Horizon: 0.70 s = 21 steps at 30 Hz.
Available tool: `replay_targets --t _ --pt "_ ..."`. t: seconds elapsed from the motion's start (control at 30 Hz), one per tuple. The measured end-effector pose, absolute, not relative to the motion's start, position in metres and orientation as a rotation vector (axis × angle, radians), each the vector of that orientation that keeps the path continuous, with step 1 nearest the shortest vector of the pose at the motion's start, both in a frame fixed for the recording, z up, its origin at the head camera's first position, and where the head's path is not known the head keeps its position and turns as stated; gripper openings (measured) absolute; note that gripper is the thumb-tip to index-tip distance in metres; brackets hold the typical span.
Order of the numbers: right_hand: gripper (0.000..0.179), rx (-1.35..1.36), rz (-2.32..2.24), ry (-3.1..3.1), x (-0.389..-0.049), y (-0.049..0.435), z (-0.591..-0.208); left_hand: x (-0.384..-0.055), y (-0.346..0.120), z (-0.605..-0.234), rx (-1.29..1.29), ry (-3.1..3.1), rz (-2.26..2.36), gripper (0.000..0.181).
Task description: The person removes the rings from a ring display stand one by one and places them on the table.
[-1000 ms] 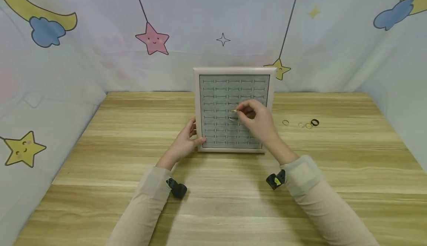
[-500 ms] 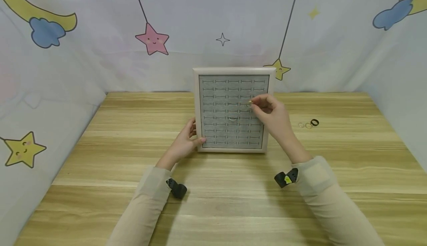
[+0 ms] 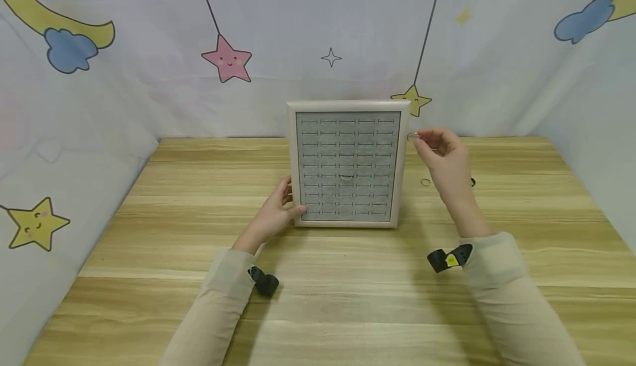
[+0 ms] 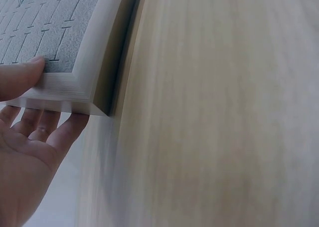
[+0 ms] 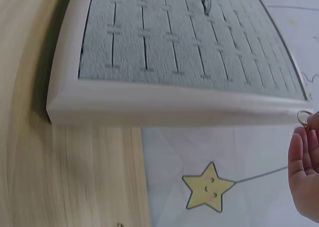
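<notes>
A ring display board (image 3: pixel 348 225), with a pale frame and rows of slits in grey padding, stands upright on the table. My left hand (image 3: pixel 272 211) grips its lower left side, thumb on the front and fingers along the outer side. Just beyond the board's upper right edge, my right hand (image 3: pixel 449 167) pinches a gold ring (image 5: pixel 303 118) between thumb and fingertips. Part of a silver ring (image 3: pixel 346 178) juts from a slit near the middle of the padding. In the right wrist view, this seated ring (image 5: pixel 206 6) shows as a small loop.
On the table right of the board lies a thin gold ring (image 3: pixel 425 182). A dark ring (image 3: pixel 473 182) farther right is partly hidden behind my right hand. A white curtain (image 3: pixel 278 51) printed with stars hangs behind the wooden table (image 3: pixel 343 300).
My right hand has moved right and slightly up, from in front of the board's middle to past its right edge, carrying the gold ring. The left hand has stayed in place.
</notes>
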State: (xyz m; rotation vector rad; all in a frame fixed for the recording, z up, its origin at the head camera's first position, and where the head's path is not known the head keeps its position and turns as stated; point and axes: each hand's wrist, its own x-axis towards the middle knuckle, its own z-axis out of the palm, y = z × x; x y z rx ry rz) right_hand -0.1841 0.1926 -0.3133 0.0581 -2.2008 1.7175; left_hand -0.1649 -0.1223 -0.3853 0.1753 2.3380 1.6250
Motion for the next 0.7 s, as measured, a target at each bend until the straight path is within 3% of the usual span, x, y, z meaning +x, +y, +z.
replay_targets --t 0.37,0.7 --pt "0.016 -0.194 1.939 -2.005 -0.194 0.232 -0.320 -0.164 -0.122 -0.386 0.188 2.337 1.630 0.072" --pt "0.009 -0.400 1.836 -2.157 -0.196 0.269 -0.338 -0.164 -0.122 -0.386 0.181 2.327 1.633 0.074"
